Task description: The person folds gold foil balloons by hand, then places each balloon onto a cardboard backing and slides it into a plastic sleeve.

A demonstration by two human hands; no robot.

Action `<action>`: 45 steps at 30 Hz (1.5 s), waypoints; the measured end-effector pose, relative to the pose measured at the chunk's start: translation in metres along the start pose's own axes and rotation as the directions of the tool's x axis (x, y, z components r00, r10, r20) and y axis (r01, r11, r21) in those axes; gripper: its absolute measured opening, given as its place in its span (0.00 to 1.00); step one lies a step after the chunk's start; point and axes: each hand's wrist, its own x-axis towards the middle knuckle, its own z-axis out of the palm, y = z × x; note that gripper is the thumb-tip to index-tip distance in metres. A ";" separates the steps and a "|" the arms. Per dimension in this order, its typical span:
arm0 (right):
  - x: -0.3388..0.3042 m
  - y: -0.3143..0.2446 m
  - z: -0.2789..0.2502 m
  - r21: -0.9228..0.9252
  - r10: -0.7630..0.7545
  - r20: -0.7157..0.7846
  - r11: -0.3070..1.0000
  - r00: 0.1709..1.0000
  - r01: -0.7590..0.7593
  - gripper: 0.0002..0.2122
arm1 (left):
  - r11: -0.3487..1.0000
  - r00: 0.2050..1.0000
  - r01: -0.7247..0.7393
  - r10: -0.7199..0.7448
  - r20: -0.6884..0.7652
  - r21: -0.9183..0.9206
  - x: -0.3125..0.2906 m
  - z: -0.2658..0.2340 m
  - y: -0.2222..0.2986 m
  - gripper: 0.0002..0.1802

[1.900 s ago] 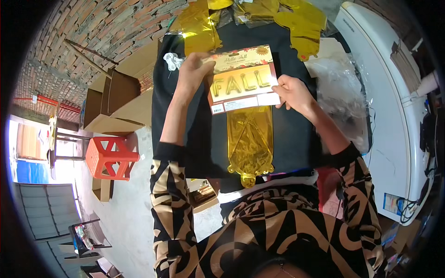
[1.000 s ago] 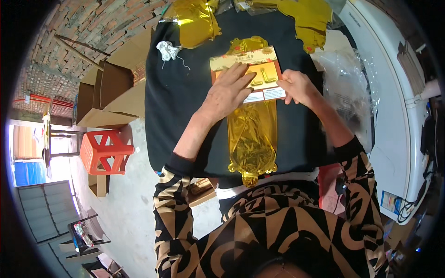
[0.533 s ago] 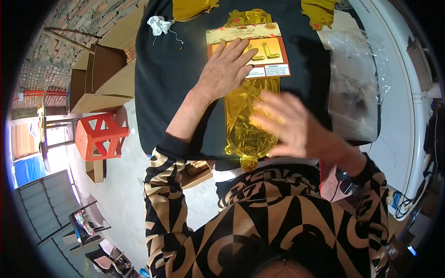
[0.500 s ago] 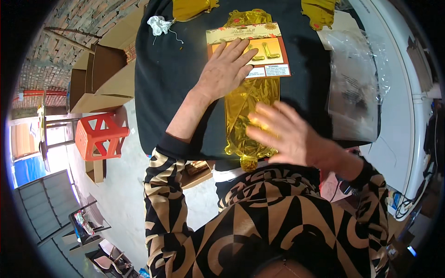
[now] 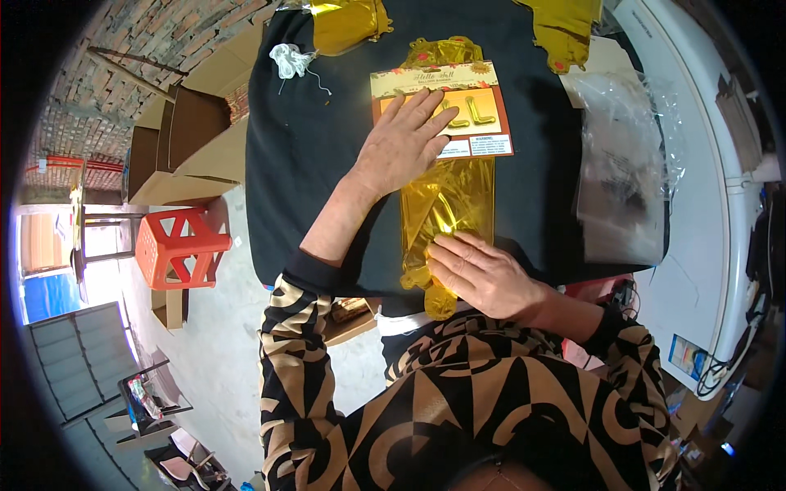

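Note:
A flat gold foil balloon (image 5: 450,192) lies lengthwise on the black-covered table, its tabbed lower end at the near edge. Across its upper part rests a printed card (image 5: 491,98) in cream, orange and red, with pictures of gold letters. My left hand (image 5: 397,147) lies flat on the card's left half, fingers spread, covering part of the print. On the lower part of the foil my right hand (image 5: 487,278) presses down, fingers stretched out close together. The foil beneath that hand is hidden.
More gold foil pieces (image 5: 348,24) lie at the table's far edge, near a bundle of white string (image 5: 291,61). Clear plastic bags (image 5: 622,176) cover the table's right side. An orange stool (image 5: 182,248) and an opened cardboard box (image 5: 192,131) stand to the left.
My right hand, blurred by motion before, has come down onto the lower foil and moved slightly left. My left hand has stayed on the card. The whole view has shifted a little.

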 end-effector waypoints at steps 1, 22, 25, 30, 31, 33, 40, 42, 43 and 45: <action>0.002 0.002 -0.004 0.038 0.031 -0.030 0.999 0.999 -0.030 0.18 | 1.000 1.000 -0.006 0.006 0.002 -0.008 0.001 0.000 0.000 0.30; 0.165 0.173 -0.151 0.398 -0.012 0.246 0.913 0.969 -0.090 0.23 | -0.172 0.947 0.255 -0.156 0.281 -0.952 -0.006 -0.057 -0.020 0.49; 0.180 0.223 -0.144 0.353 0.123 0.295 0.908 0.948 -0.227 0.25 | -0.216 0.956 0.182 -0.190 0.224 -0.959 -0.003 -0.047 -0.023 0.50; 0.197 0.249 -0.136 0.371 0.383 0.578 0.663 0.721 -0.650 0.22 | -0.152 0.925 0.268 -0.236 0.298 -0.951 -0.010 -0.030 -0.034 0.45; 0.194 0.257 -0.127 0.410 0.392 0.585 0.613 0.711 -0.675 0.21 | -0.050 0.902 0.299 -0.311 0.300 -0.953 -0.007 -0.031 -0.034 0.49; 0.189 0.265 -0.117 0.448 0.409 0.598 0.543 0.689 -0.710 0.21 | -0.041 0.915 0.277 -0.294 0.277 -0.960 -0.003 -0.040 -0.020 0.48; 0.176 0.291 -0.087 0.489 0.356 0.618 0.524 0.701 -0.698 0.21 | 0.204 0.900 0.283 -0.393 0.187 -0.937 -0.005 -0.019 -0.018 0.47; 0.171 0.296 -0.081 0.551 0.351 0.638 0.413 0.685 -0.725 0.21 | 0.178 0.884 0.323 -0.407 0.229 -0.929 -0.001 -0.020 -0.017 0.46; 0.167 0.297 -0.077 0.550 0.355 0.637 0.411 0.684 -0.727 0.21 | 0.177 0.886 0.323 -0.403 0.231 -0.930 0.001 -0.021 -0.014 0.46; 0.154 0.297 -0.073 0.679 0.381 0.531 0.343 0.757 -0.649 0.22 | 0.023 0.864 0.287 -0.438 0.249 -0.958 0.006 -0.024 -0.008 0.44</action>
